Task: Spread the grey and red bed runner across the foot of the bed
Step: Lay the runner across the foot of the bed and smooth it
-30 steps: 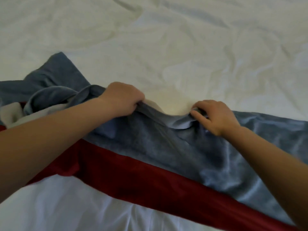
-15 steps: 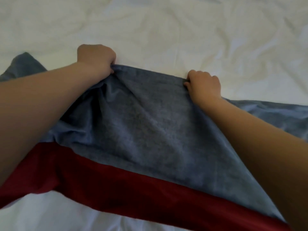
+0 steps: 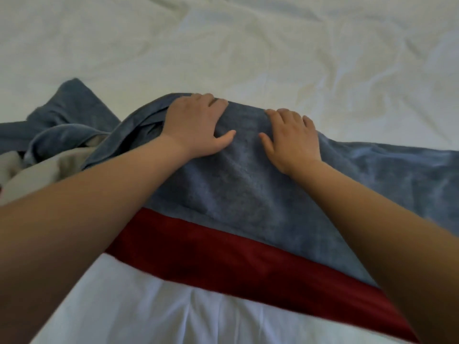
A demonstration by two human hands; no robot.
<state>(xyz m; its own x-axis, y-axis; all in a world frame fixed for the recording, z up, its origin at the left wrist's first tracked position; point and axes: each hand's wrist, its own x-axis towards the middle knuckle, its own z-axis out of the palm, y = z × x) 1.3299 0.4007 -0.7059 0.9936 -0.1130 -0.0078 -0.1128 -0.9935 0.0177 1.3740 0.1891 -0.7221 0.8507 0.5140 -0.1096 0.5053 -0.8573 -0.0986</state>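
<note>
- Head view: bed runner (image 3: 236, 194) lies across the white sheet (image 3: 248, 45), grey field just beyond the red band (image 3: 223, 254), which runs along its near edge
- L hand (image 3: 196, 127) & R hand (image 3: 293, 140) both palm-down on the grey, well beyond the red band, near each other w/ thumbs pointing inward
- Fingers (image 3: 218, 101) straight & a bit spread, pressing not pinching; tips sit right at the grey's far edge, can't tell if they hook over it
- Why, prob: flat palms pin the far edge & smooth the cloth so it lies square to the bed foot
- Runner sits under palms & fingers, nothing held between finger & thumb
- Left of the red band's visible end the bunched part (image 3: 69, 125) is heaped w/ pale lining (image 3: 37, 170) showing; that side isn't spread yet, so task approx half done
</note>
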